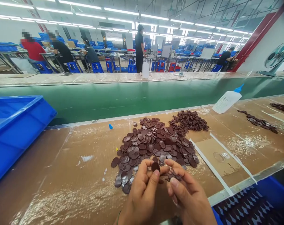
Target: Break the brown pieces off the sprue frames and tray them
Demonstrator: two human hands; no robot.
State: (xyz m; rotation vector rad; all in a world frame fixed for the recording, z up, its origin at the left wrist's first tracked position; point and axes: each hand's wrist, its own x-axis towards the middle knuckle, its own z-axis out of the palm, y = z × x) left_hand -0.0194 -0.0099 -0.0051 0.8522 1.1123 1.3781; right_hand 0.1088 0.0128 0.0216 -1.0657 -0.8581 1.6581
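My left hand (143, 187) pinches a dark brown oval disc (155, 167) between thumb and fingers. Close beside it, my right hand (187, 190) holds a small clump of dark brown pieces (174, 175) at its fingertips. The two hands nearly meet in front of a wide pile of brown oval discs (144, 140), some of them shiny. Behind that pile, to the right, lies a heap of small curly brown pieces (190, 121).
A blue bin (22, 115) stands at the left. White bottle with blue tip (227, 101) leans at the right, near taped cardboard (216, 153). A green belt (104, 97) runs behind the table. Below right, a blue crate holds dark sheets (247, 206). People sit farther back; one stands.
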